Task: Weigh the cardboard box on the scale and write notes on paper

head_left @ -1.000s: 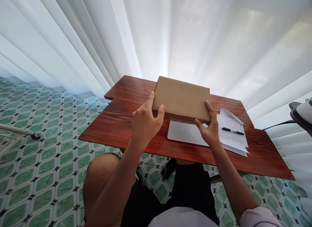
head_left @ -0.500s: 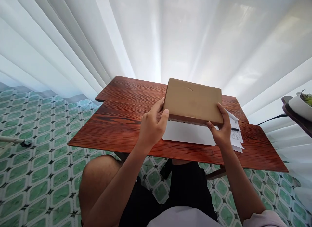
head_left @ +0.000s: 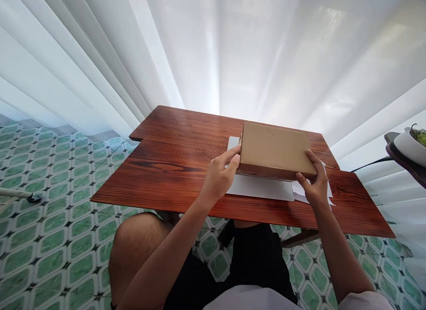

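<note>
Both my hands hold a brown cardboard box (head_left: 276, 149) over the right half of a reddish wooden table (head_left: 156, 168). My left hand (head_left: 221, 174) grips its left end, and my right hand (head_left: 314, 181) clasps the front right corner, thumb on the near side. Beneath the box lies a flat white board or closed laptop (head_left: 259, 188), partly covered by it. Sheets of paper with writing (head_left: 301, 192) show below the box's right end, largely hidden by the box and my right hand.
A white pleated curtain (head_left: 199, 52) hangs right behind the table. Green patterned tiles (head_left: 49, 221) cover the floor. At the right edge, a white bowl (head_left: 411, 145) with green fruit sits on a dark stand. A pale metal leg with a caster (head_left: 33, 197) is at far left.
Both hands have carried the box to the right and lower, toward the papers. The pen on the papers is now hidden, and the white item's back left corner has come into view.
</note>
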`<state>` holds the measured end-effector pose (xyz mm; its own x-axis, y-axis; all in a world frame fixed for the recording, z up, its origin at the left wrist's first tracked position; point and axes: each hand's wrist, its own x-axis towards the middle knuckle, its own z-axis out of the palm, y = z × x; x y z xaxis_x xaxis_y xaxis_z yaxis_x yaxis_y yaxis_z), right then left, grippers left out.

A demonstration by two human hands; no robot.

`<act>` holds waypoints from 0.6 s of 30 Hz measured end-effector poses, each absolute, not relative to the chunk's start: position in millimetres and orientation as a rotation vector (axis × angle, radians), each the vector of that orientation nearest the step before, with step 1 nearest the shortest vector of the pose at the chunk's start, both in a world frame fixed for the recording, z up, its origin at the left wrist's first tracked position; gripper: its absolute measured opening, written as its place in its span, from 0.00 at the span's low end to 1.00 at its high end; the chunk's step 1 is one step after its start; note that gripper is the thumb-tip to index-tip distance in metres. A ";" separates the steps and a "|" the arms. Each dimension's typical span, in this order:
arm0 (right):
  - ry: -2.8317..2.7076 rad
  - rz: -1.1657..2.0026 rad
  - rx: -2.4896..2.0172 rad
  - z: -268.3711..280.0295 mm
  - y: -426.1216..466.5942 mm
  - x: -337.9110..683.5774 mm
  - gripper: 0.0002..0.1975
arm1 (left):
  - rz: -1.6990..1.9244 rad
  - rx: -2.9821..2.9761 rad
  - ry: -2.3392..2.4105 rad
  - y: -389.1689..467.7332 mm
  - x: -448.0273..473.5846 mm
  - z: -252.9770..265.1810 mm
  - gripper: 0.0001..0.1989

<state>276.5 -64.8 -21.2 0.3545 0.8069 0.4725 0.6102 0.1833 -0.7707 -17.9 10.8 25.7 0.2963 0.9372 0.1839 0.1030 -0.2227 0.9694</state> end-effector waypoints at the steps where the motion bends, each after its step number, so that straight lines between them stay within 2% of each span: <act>1: -1.337 0.231 -1.514 -21.7 -65.4 276.9 0.41 | 1.056 1.554 0.976 12.3 -17.5 23.9 0.25; 7: -1.313 0.240 -1.537 -23.2 -68.4 274.0 0.38 | 0.994 1.458 0.949 20.2 -16.7 18.6 0.28; 18: -1.311 0.252 -1.558 -27.0 -68.0 270.2 0.38 | 0.972 1.396 0.960 23.5 -15.9 11.8 0.29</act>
